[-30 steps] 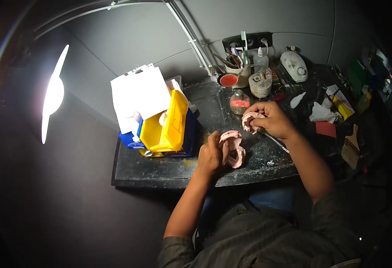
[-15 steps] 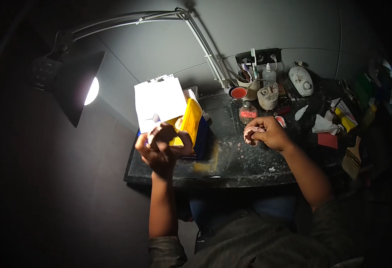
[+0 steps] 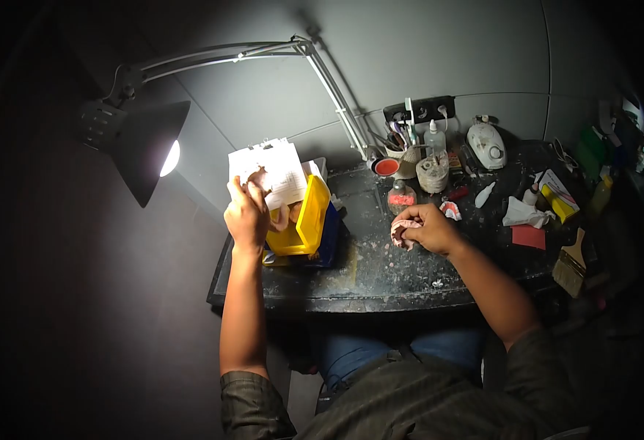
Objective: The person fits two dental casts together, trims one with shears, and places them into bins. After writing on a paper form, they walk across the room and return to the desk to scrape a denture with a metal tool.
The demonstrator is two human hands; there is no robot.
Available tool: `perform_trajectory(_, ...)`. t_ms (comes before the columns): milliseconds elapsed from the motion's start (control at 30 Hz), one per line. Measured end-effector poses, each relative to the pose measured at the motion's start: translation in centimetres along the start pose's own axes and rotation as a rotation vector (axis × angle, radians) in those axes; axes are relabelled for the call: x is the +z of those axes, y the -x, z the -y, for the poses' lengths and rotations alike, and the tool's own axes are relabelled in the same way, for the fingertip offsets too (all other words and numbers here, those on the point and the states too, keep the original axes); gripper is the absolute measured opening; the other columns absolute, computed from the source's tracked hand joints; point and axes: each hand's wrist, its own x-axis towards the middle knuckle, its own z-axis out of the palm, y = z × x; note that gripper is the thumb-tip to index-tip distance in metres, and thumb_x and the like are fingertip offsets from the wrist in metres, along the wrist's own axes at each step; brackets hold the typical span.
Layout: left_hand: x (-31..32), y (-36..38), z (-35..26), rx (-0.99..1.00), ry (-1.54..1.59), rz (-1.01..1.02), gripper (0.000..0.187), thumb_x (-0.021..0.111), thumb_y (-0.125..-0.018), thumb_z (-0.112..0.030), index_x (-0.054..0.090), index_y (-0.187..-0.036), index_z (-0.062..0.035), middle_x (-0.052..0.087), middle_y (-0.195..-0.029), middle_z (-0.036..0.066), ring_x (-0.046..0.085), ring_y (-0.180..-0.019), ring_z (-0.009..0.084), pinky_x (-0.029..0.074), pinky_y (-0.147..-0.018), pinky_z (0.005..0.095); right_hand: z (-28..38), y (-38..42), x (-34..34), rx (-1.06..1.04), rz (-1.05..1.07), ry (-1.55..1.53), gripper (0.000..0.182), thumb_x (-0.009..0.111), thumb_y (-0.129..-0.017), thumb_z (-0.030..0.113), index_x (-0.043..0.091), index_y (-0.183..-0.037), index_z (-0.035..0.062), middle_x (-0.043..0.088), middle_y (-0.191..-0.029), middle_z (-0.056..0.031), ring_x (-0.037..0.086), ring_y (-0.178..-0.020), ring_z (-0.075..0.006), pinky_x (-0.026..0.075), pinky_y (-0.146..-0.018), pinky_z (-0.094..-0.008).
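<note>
My left hand (image 3: 247,216) is raised at the left of the yellow bin (image 3: 313,213), its fingers closed on a brownish dental cast (image 3: 257,177) in front of white paper sheets (image 3: 284,161). Curved pale-brown pieces (image 3: 282,218) show inside the bin; my hand partly covers them. Over the middle of the dark bench, my right hand (image 3: 433,227) pinches a pink-and-white dental cast (image 3: 404,233), partly hidden by the fingers. Just behind that hand lies a pink denture with white teeth (image 3: 451,210).
A lamp (image 3: 142,139) glows at the left. Behind my right hand stand a jar of pink powder (image 3: 402,196), a whitish pot (image 3: 433,174) and a brush holder (image 3: 404,158). A flat brush (image 3: 570,268), red sandpaper-like sheet (image 3: 529,237) and crumpled tissue (image 3: 525,213) lie right.
My left hand has moved up and slightly left with its cast, from the bin's front to before the papers. My right hand keeps its cast at nearly the same place. The view has shifted slightly.
</note>
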Motion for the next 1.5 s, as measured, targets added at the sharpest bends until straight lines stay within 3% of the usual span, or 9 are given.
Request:
perform_trajectory(333,1.9,1.6,0.9,0.236,0.016,0.340,0.023,0.067,-0.093,-0.019,0.059,-0.111,-0.0066,0.066,-0.068,0.014,0.067,-0.060,0.0337,0.052,-0.058,0.0423,0.9,0.3,-0.3,0.003,0.027,-0.030,0.025,0.062,-0.079,-0.013,0.070,-0.101,-0.0042,0.073,-0.089,-0.0079,0.070,-0.077,-0.0128,0.056,-0.067,-0.0265)
perform_trajectory(633,-0.1,1.7,-4.7,0.237,0.103,0.111,0.023,0.073,-0.089,-0.014,0.064,-0.108,-0.0027,0.065,-0.085,0.010,0.065,-0.076,0.0299,0.053,-0.071,0.0383,1.9,0.9,-0.1,0.006,0.037,-0.049,0.026,0.063,-0.079,-0.011,0.069,-0.103,-0.0035,0.073,-0.090,-0.0064,0.069,-0.079,-0.0115,0.055,-0.068,-0.0256)
perform_trajectory(800,-0.4,6.7,-12.9,0.397,0.511,0.569,0.043,0.076,-0.084,-0.022,0.060,-0.118,-0.0007,0.064,-0.095,0.017,0.065,-0.086,0.0374,0.054,-0.074,0.0451,2.0,0.9,0.1,-0.026,0.161,-0.158,0.030,0.064,-0.083,-0.008,0.067,-0.112,-0.0051,0.072,-0.095,-0.0061,0.068,-0.083,-0.0112,0.055,-0.076,-0.0258)
perform_trajectory(900,-0.4,9.5,-15.8,0.130,0.716,0.758,0.048,0.073,-0.086,-0.014,0.053,-0.126,0.0016,0.067,-0.110,0.024,0.068,-0.096,0.0420,0.056,-0.079,0.0457,0.6,0.3,0.1,-0.221,0.193,-0.121,0.028,0.065,-0.085,-0.006,0.065,-0.113,-0.0059,0.070,-0.098,-0.0042,0.067,-0.085,-0.0084,0.055,-0.075,-0.0243)
perform_trajectory(1000,0.0,9.3,-15.8,-0.001,0.884,0.787,0.039,0.067,-0.090,-0.007,0.053,-0.125,0.0028,0.068,-0.110,0.026,0.069,-0.097,0.0426,0.057,-0.080,0.0444,1.3,0.8,0.6,-0.187,0.176,-0.167,0.030,0.067,-0.087,-0.002,0.062,-0.116,-0.0049,0.069,-0.100,-0.0060,0.068,-0.088,-0.0097,0.056,-0.076,-0.0249)
perform_trajectory(1200,-1.7,7.9,-12.5,0.092,0.621,0.357,0.019,0.067,-0.094,-0.007,0.064,-0.111,0.0016,0.070,-0.088,0.016,0.070,-0.077,0.0242,0.055,-0.070,0.0339,3.5,1.7,1.2,-0.158,0.247,-0.254,0.042,0.069,-0.089,0.024,0.063,-0.118,-0.0063,0.067,-0.107,-0.0124,0.067,-0.097,-0.0179,0.062,-0.075,-0.0313)
perform_trajectory(1233,-2.1,6.6,-11.7,0.074,0.550,0.241,0.018,0.065,-0.094,-0.010,0.065,-0.110,-0.0005,0.071,-0.088,0.019,0.072,-0.077,0.0339,0.057,-0.068,0.0380,3.6,1.8,1.1,-0.158,0.248,-0.262,0.042,0.069,-0.089,0.024,0.063,-0.118,-0.0063,0.067,-0.107,-0.0124,0.067,-0.097,-0.0179,0.062,-0.075,-0.0313)
perform_trajectory(1333,-2.2,3.7,-8.7,-0.096,0.295,-0.056,0.021,0.067,-0.095,-0.015,0.066,-0.108,0.0011,0.070,-0.082,0.019,0.070,-0.067,0.0340,0.054,-0.060,0.0386,4.6,2.1,0.9,-0.168,0.226,-0.174,0.039,0.069,-0.088,0.026,0.067,-0.110,-0.0054,0.068,-0.107,-0.0115,0.067,-0.098,-0.0183,0.060,-0.073,-0.0301)
perform_trajectory(1500,-0.9,3.2,-5.4,-0.205,0.065,0.220,0.051,0.073,-0.091,-0.039,0.062,-0.119,0.0016,0.069,-0.083,0.017,0.067,-0.082,0.0353,0.049,-0.080,0.0450,4.0,1.8,0.7,-0.202,0.228,-0.131,0.036,0.069,-0.088,0.027,0.069,-0.107,-0.0043,0.069,-0.099,-0.0102,0.067,-0.089,-0.0153,0.058,-0.070,-0.0278)
